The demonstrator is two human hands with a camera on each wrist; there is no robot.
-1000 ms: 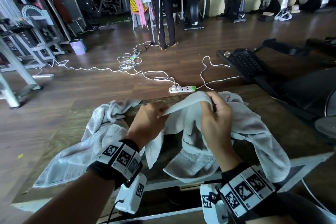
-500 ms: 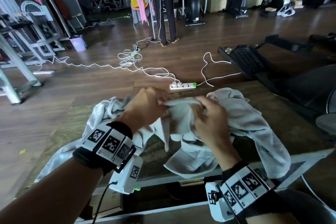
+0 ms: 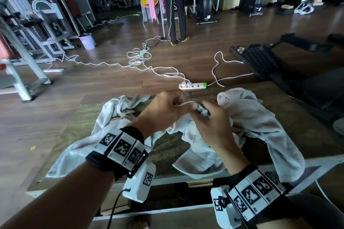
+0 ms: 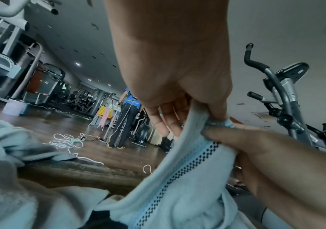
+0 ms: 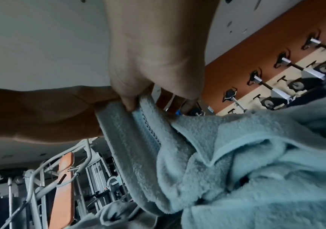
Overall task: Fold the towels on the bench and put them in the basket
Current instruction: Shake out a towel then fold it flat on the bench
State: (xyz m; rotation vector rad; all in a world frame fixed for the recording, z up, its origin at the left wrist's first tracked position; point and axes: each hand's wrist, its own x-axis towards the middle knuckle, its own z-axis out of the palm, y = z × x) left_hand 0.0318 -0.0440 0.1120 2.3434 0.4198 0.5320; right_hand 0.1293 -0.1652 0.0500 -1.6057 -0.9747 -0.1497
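Our left hand (image 3: 163,111) and right hand (image 3: 210,124) pinch the pale terry towel (image 3: 197,156) — knuckles nearly touching. Only our left-wrist view shows its black-checked blue band (image 4: 187,168).

Hardly any text reads clearly. White lettering runs across the back of the blue shirt (image 4: 132,101) worn by the person standing well beyond the left hand (image 4: 174,86); only the ending "ino" can be made out. The wristbands (image 3: 122,148) carry square black-and-white code markers, with no words.
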